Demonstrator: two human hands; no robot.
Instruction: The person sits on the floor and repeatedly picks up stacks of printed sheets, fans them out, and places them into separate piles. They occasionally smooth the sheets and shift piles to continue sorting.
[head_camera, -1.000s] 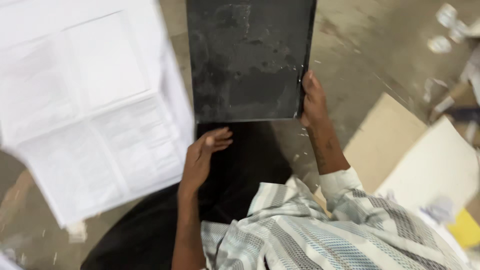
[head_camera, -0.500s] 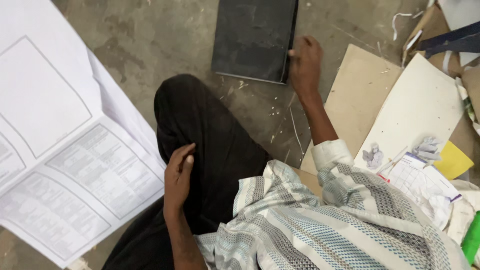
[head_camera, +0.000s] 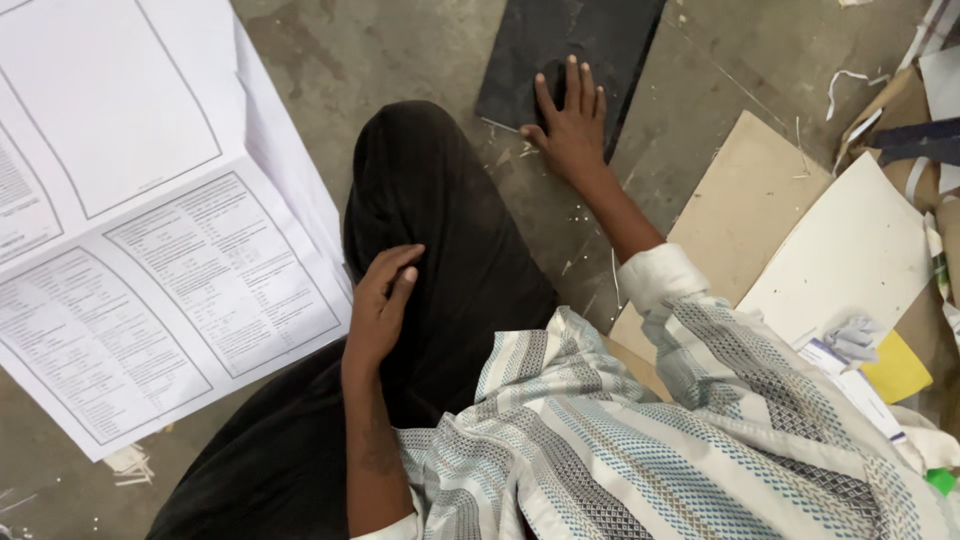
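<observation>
A black flat board (head_camera: 590, 40) lies on the concrete floor at the top of the head view. My right hand (head_camera: 570, 125) rests flat on its near edge, fingers spread, gripping nothing. My left hand (head_camera: 380, 300) lies loosely on my knee, which is covered by black trousers (head_camera: 440, 220), and it holds nothing. Just left of that hand, a stack of large white printed sheets (head_camera: 130, 220) is spread on the floor.
Brown cardboard pieces (head_camera: 745, 200) and a white card (head_camera: 850, 250) lie to the right, with a yellow sheet (head_camera: 895, 370), paper scraps and a dark folder (head_camera: 920, 140) beyond them. Small paper bits litter the floor.
The black board has gone from upright in my right hand to flat on the floor farther away. My right hand now presses on it. My left hand stays on the knee.
</observation>
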